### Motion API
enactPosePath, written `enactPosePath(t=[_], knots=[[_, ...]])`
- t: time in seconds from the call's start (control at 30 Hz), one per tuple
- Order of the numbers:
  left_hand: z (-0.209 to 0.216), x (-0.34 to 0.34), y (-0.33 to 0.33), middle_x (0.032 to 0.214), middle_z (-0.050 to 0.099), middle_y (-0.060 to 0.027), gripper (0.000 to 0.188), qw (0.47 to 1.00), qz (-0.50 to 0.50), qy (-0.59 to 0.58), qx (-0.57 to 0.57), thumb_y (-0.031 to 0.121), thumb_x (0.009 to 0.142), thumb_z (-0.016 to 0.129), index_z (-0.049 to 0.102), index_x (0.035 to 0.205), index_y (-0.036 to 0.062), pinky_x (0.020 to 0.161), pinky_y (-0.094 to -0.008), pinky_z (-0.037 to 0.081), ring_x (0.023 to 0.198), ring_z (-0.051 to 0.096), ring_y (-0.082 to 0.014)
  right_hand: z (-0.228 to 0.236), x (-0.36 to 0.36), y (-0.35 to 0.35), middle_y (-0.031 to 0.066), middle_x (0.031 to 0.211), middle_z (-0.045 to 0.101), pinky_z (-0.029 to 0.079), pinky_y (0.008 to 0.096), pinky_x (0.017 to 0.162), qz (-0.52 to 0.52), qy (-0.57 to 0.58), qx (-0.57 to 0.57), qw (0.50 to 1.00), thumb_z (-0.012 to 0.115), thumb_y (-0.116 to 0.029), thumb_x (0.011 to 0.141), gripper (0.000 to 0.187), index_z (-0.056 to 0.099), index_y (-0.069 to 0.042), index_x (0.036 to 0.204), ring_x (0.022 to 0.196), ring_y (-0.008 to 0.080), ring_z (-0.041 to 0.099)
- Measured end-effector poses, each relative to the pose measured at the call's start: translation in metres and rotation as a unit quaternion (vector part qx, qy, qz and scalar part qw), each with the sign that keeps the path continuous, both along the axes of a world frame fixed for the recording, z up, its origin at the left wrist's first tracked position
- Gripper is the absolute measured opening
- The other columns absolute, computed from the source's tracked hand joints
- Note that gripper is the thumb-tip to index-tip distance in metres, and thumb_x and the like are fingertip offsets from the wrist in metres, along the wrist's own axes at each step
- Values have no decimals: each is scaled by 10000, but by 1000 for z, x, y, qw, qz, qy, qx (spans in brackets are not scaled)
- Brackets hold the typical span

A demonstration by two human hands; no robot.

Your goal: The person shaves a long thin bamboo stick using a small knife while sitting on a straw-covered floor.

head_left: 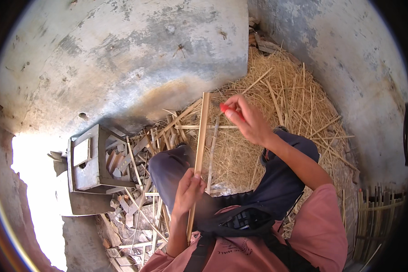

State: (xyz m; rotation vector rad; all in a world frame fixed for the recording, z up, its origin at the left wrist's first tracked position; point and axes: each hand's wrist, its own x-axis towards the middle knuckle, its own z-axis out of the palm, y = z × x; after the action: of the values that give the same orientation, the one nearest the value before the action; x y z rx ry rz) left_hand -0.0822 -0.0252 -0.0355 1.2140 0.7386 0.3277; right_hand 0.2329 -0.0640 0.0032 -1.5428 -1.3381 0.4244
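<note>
My left hand (pixel 189 189) is closed round the lower part of a long, pale split-bamboo strip (pixel 202 131). The strip stands slantwise in front of me, its lower end by my left forearm and its upper end near the wall. Up and to the right, my right hand (pixel 250 120) grips a small red-handled tool (pixel 224 108). Its handle pokes out between thumb and fingers, close to the strip's upper end but apart from it. A blurred greyish part shows beyond the handle; I cannot make out its exact shape.
Bamboo shavings and thin strips (pixel 299 99) heap up between and beyond my bent knees. A wooden box frame (pixel 87 158) stands at the left, with rubble and sticks (pixel 131 213) beside it. Worn plaster walls (pixel 167 50) rise around me. A slatted bamboo piece (pixel 378 211) leans at the right.
</note>
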Motion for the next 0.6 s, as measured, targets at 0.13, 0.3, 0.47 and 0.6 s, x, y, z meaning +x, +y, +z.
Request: enactPosePath(t=[0.13, 0.3, 0.47, 0.6], knots=[[-2, 1, 3, 740, 541, 47, 245, 1000, 7, 5, 9, 260, 1192, 464, 602, 1202, 58, 513, -205, 334, 574, 430, -16, -12, -23, -6, 102, 984, 760, 583, 380, 718, 98, -48, 1, 994, 743, -276, 1028, 285, 644, -58, 1183, 832, 243, 762], [1, 7, 1, 734, 539, 45, 237, 998, 49, 20, 38, 242, 1189, 468, 611, 1201, 53, 521, -205, 329, 579, 429, -15, -26, -46, -12, 75, 995, 771, 582, 400, 663, 135, -149, -14, 979, 778, -329, 983, 300, 680, -91, 1138, 784, 289, 762], [0, 12, 0, 726, 524, 49, 259, 995, 58, 33, 71, 237, 1189, 466, 634, 1170, 41, 525, -207, 326, 583, 422, -18, -34, -57, -12, 50, 907, 735, 541, 448, 582, 116, -179, 13, 977, 702, -392, 1016, 276, 654, -136, 1107, 670, 304, 717], [3, 13, -1, 716, 514, 48, 280, 994, 67, 41, 71, 242, 1190, 460, 647, 1150, 37, 525, -210, 319, 582, 418, -22, -33, -59, -12, 49, 881, 726, 540, 458, 568, 108, -184, 19, 977, 700, -389, 1020, 264, 650, -136, 1077, 665, 309, 717]])
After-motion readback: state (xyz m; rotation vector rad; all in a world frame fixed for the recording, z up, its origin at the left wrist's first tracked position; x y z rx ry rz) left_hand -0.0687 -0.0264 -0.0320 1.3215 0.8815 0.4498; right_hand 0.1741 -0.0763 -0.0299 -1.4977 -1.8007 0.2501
